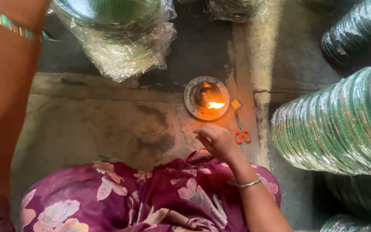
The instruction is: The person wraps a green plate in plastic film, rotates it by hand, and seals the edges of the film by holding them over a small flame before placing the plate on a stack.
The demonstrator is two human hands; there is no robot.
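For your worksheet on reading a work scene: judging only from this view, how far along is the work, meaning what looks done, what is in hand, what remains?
Done: one stack of green plates is wrapped in clear plastic, and the flame burns in its metal dish. In hand: the right hand hovers empty near the dish and the orange-handled scissors; the left hand is out of view. Left: the long stack at right, whose wrapping I cannot judge.

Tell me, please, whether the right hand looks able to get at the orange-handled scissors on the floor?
Probably yes: the right hand hovers beside the scissors, with bare floor between. The lit dish lies just beyond, not in the way.
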